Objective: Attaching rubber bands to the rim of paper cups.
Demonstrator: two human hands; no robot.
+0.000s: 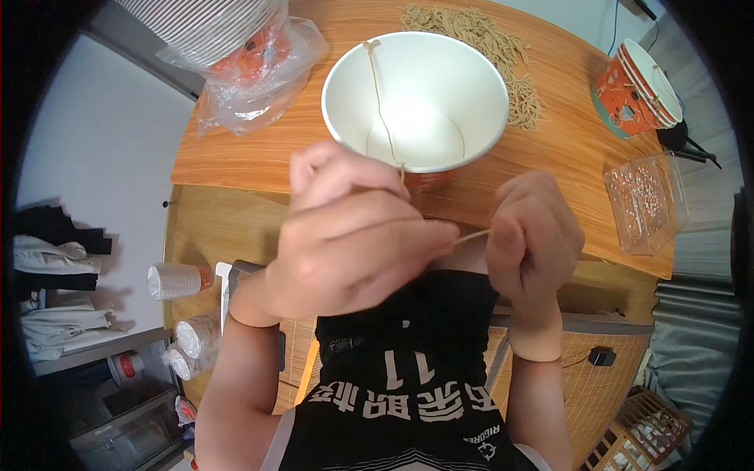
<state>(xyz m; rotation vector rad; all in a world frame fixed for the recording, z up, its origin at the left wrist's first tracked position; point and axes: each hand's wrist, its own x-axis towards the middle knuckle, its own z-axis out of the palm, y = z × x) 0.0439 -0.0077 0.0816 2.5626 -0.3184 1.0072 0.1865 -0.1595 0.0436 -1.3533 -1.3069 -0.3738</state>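
A white-lined paper bucket (471,94) stands upright by the table's near edge. One tan cord (379,98) is fixed at its far left rim and runs across the opening to the near rim, beside my left hand. My left hand (345,243) is closed in front of the bucket, thumb and finger pinching a thin tan cord. The same cord (473,235) stretches over to my right hand (534,235), whose curled fingers grip it. Where this cord joins the bucket is hidden behind my left hand.
Loose tan cords (471,35) lie piled behind the bucket. Nested orange-red buckets (616,98) stand at right, above a clear plastic box (648,204) of small pale pieces. At upper left, stacked white buckets (208,27) sit in clear plastic wrap (251,102).
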